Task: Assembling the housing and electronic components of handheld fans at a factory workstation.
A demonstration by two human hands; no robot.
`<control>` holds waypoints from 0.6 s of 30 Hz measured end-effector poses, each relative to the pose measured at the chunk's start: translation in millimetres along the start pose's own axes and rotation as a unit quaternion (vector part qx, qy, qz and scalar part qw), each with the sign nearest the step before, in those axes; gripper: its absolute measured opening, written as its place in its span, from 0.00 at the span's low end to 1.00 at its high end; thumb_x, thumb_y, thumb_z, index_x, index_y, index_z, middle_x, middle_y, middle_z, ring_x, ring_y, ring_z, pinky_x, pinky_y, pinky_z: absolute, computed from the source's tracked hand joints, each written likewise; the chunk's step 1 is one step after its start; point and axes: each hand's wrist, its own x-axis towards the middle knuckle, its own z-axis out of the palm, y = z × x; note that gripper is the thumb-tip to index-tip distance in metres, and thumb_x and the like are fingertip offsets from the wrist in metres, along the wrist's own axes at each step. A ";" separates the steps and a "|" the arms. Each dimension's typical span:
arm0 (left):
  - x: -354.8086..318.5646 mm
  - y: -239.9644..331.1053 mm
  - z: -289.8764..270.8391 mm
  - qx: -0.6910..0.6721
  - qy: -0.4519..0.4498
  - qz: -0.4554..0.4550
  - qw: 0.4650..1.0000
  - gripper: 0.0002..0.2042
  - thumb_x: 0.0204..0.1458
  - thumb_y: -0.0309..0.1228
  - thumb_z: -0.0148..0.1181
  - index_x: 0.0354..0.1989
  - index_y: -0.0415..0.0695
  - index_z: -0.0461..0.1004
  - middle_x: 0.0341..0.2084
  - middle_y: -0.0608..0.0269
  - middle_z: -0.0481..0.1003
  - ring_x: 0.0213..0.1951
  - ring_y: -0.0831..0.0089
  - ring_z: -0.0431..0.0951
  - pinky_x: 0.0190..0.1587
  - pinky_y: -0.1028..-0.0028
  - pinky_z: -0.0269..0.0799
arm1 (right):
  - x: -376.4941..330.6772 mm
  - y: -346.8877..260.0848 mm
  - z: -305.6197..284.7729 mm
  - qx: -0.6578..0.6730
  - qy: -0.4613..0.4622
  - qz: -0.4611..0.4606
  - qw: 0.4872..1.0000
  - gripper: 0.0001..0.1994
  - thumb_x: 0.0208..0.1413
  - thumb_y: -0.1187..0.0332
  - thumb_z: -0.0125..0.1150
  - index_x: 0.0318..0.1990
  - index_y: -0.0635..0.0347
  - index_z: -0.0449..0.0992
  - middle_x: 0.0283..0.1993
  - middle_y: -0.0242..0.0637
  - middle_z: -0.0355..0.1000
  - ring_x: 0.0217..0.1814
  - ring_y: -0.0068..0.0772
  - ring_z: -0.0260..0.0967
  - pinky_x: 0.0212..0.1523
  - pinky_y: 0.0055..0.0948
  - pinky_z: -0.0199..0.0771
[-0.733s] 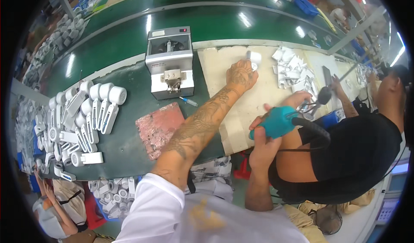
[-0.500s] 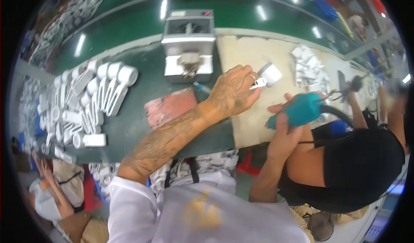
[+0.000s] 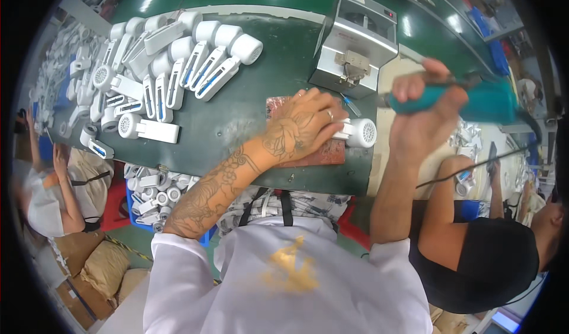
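Left hand point(image 3: 302, 127) clamps white handheld fan point(image 3: 354, 132) onto reddish mat point(image 3: 308, 150) at green table's point(image 3: 261, 91) near edge. Right hand point(image 3: 424, 115) grips teal electric screwdriver point(image 3: 474, 100) above it. Grey machine point(image 3: 354, 42) behind.

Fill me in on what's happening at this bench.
A person in a white coat works at a green bench. Their left hand presses a white fan part down on a reddish mat. Their right hand holds a teal power screwdriver raised above it, not touching the part. A pile of similar white parts lies to the left, a grey machine behind. A co-worker in black sits on the right.
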 end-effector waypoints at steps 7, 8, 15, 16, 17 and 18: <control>-4.2 0.1 1.7 0.045 0.051 0.016 0.998 0.19 0.59 0.42 0.66 0.53 0.45 0.80 0.43 0.60 0.76 0.48 0.58 0.74 0.53 0.60 0.71 | 28.6 49.2 23.2 -0.073 -0.042 -0.056 0.995 0.24 0.69 0.51 0.62 0.44 0.71 0.77 0.27 0.32 0.71 0.26 0.25 0.69 0.31 0.24 0.69; -3.3 0.9 -0.4 0.043 0.043 -0.004 0.998 0.19 0.59 0.43 0.65 0.54 0.46 0.80 0.43 0.60 0.76 0.48 0.58 0.74 0.53 0.59 0.71 | 28.8 54.9 23.0 -0.103 -0.045 -0.061 0.992 0.22 0.69 0.52 0.62 0.43 0.70 0.77 0.27 0.31 0.71 0.26 0.25 0.70 0.31 0.24 0.69; 0.4 2.4 2.5 0.044 0.046 -0.013 0.998 0.21 0.58 0.44 0.66 0.55 0.47 0.79 0.43 0.61 0.76 0.47 0.59 0.74 0.53 0.59 0.71 | 26.9 66.1 15.1 -0.066 -0.047 -0.030 0.996 0.21 0.68 0.52 0.64 0.38 0.65 0.74 0.27 0.32 0.72 0.26 0.23 0.70 0.31 0.24 0.71; 0.4 1.6 3.3 0.041 0.044 -0.011 0.998 0.21 0.58 0.44 0.66 0.55 0.47 0.79 0.43 0.61 0.76 0.47 0.59 0.74 0.53 0.59 0.71 | 26.9 66.5 14.5 -0.069 -0.043 -0.031 0.996 0.21 0.68 0.52 0.64 0.38 0.65 0.74 0.27 0.32 0.72 0.26 0.23 0.70 0.31 0.24 0.71; -0.4 -0.2 3.4 0.045 0.046 -0.014 0.998 0.21 0.58 0.44 0.66 0.55 0.47 0.79 0.43 0.62 0.76 0.47 0.59 0.74 0.53 0.60 0.70 | 27.3 67.9 14.4 -0.074 -0.057 -0.034 0.995 0.21 0.67 0.52 0.65 0.38 0.65 0.74 0.27 0.33 0.72 0.26 0.24 0.70 0.30 0.24 0.70; -0.9 -1.5 4.1 0.050 0.049 -0.017 0.997 0.21 0.58 0.44 0.66 0.55 0.47 0.79 0.43 0.62 0.76 0.47 0.60 0.74 0.53 0.60 0.70 | 26.5 68.6 14.4 -0.079 -0.071 -0.036 0.994 0.21 0.67 0.52 0.65 0.38 0.66 0.75 0.27 0.33 0.72 0.26 0.24 0.70 0.30 0.24 0.70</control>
